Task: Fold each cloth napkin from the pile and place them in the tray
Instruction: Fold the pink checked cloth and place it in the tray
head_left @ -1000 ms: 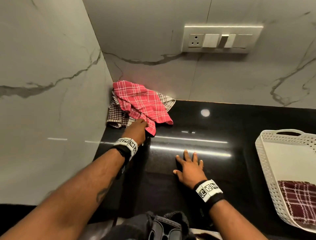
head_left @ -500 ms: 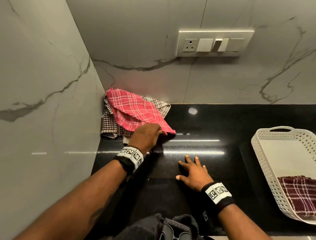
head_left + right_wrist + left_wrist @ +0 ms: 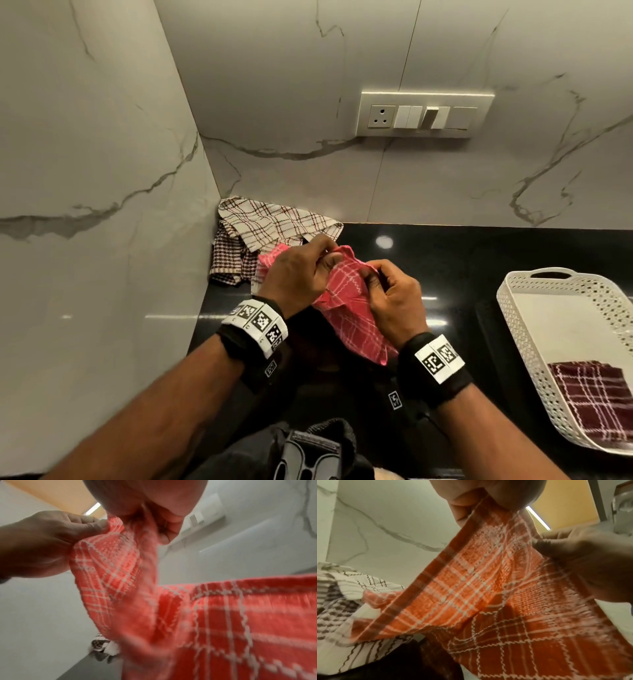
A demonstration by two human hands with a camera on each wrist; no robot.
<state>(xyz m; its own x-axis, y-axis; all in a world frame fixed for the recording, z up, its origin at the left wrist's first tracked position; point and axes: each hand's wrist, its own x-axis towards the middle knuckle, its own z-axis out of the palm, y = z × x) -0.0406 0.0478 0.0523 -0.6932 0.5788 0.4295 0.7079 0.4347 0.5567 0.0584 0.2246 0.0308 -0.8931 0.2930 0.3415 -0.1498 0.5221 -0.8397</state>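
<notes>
red napkin point(image 3: 346, 308) lifted off pile point(image 3: 270, 226), hanging below both hands' grip

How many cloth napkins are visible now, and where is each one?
4: pink napkin held in both hands; cream checked napkin and brown checked napkin in the corner pile; maroon napkin in the tray. More may be hidden.

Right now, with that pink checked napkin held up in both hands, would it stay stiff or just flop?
Probably floppy: the pink napkin sags and creases below where the left hand and right hand pinch it. It seems light, since fingertip pinches alone carry it. The open weave, with light showing through in the left wrist view, suggests it grips rather than slips.
</notes>
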